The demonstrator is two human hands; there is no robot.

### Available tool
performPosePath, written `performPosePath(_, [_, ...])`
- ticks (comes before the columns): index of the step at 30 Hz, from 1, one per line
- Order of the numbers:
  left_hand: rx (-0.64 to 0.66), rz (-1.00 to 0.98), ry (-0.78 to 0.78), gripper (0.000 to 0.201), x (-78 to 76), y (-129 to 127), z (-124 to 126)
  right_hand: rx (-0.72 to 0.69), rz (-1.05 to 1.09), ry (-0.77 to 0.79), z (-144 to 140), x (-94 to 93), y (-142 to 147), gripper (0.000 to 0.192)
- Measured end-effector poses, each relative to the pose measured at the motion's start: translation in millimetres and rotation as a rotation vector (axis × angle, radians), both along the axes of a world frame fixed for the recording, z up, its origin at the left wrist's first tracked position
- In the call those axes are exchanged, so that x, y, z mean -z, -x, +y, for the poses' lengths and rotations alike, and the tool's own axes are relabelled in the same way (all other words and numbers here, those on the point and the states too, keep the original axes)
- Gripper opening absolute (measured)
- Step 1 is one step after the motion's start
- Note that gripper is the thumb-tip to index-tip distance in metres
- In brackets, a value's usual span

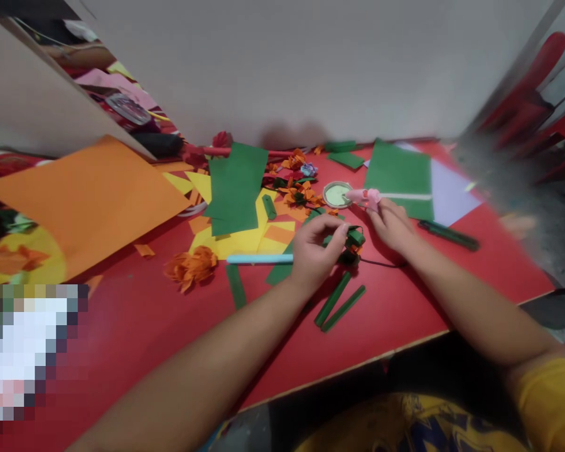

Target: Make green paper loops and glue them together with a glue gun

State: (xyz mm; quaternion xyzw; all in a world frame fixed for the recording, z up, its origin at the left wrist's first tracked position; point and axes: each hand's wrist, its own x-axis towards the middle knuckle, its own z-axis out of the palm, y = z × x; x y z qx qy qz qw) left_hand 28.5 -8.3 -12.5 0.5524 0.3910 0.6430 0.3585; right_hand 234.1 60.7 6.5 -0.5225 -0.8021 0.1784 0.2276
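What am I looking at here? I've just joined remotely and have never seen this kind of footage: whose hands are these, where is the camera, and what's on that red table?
There is no machine. One camera sits on a person's head, looking forward and down, so both bare arms reach in from below. The left hand pinches a small folded green paper piece. The right hand holds a pink glue gun beside a small round lid. On the red table lie green paper sheets, a large orange paper sheet, yellow paper, orange paper flowers, rolled green paper sticks, and a light blue pen.
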Motion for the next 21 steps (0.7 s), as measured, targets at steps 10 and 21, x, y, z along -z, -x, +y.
performPosePath(10, [-0.061, 0.137, -0.161, 0.018, -6.1, 4.3, -1.2, 0.127, -0.1, -0.112, -6.4, -8.3, -29.6, 0.042])
performPosePath(21, [-0.02, 0.198, -0.12, 0.017, -8.7, 0.1, -3.4, -0.22, 0.384, -0.195, -61.8, -51.3, -9.2, 0.007])
